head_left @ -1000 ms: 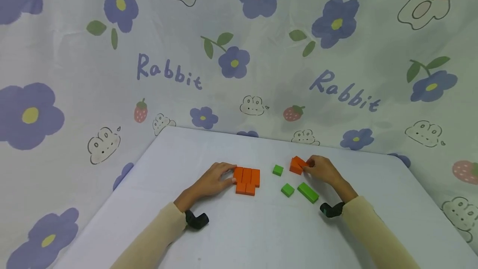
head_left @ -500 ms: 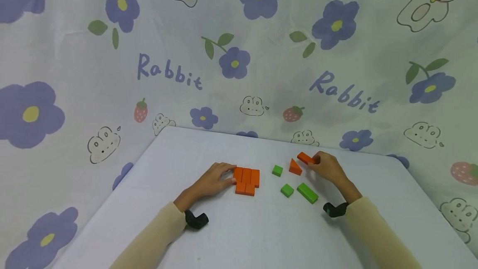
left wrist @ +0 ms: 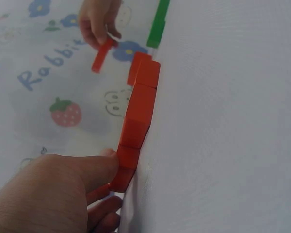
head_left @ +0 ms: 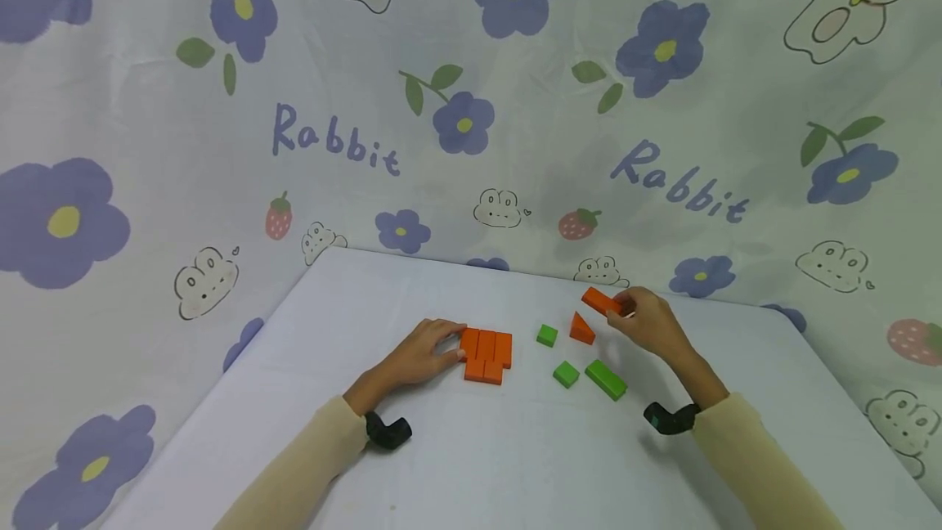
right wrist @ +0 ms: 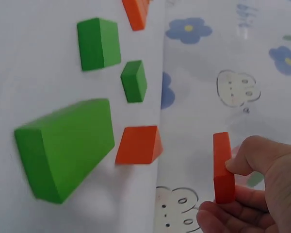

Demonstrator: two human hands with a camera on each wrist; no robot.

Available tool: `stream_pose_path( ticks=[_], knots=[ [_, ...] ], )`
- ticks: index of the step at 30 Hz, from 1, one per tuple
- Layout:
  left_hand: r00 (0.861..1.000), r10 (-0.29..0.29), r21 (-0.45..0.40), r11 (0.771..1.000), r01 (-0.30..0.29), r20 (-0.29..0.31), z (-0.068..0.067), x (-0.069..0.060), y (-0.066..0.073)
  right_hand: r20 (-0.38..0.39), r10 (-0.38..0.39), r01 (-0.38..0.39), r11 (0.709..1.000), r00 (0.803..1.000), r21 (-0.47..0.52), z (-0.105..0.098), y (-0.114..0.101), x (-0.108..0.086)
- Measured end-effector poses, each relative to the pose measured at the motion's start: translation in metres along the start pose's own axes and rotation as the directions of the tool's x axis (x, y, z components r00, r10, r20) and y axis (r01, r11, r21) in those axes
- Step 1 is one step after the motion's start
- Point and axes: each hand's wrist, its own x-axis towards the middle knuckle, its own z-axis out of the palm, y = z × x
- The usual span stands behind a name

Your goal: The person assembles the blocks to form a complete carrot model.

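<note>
My left hand [head_left: 415,354] rests on the table at the left side of a flat group of orange blocks [head_left: 495,348]. Its thumb and index finger hold the leftmost block at its ends; in the left wrist view the thumb [left wrist: 99,170] presses that block while other fingers curl behind it. My right hand [head_left: 651,321] pinches an orange rectangular block [right wrist: 223,165] between thumb and fingers, raised above the tabletop. Below and left of that hand, an orange triangular block [head_left: 581,330] stands on the table.
Two small green blocks [head_left: 547,335] and a longer green block [head_left: 607,380] lie between the orange group and my right hand. The white table [head_left: 471,464] ends at the back against a patterned cloth [head_left: 515,137].
My right hand has drawn the orange rectangular block away from the triangular block and lifted it up and back. The left hand and the orange group have stayed put.
</note>
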Motion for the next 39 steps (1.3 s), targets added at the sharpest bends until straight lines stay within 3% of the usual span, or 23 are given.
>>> stream_pose_path(
  ticks=[7,16,28,39],
  knots=[
    [1.0,0.007,0.006,1.0,-0.007,0.0,0.0,0.0,-0.001,-0.043,-0.112,0.113,0.993,0.993,0.041,0.004,-0.029,-0.014],
    [1.0,0.004,0.004,1.0,-0.004,0.004,-0.002,0.0,0.0,-0.05,-0.282,0.286,0.95,0.958,0.128,0.02,-0.066,-0.034],
    [1.0,0.008,0.013,1.0,-0.008,0.004,-0.002,-0.001,0.001,-0.011,-0.338,0.335,0.928,0.941,0.16,0.048,-0.095,-0.052],
    [1.0,0.017,0.023,1.0,-0.017,-0.003,-0.001,0.0,0.001,0.071,-0.447,0.426,0.882,0.892,0.2,0.082,-0.11,-0.064]
  ],
)
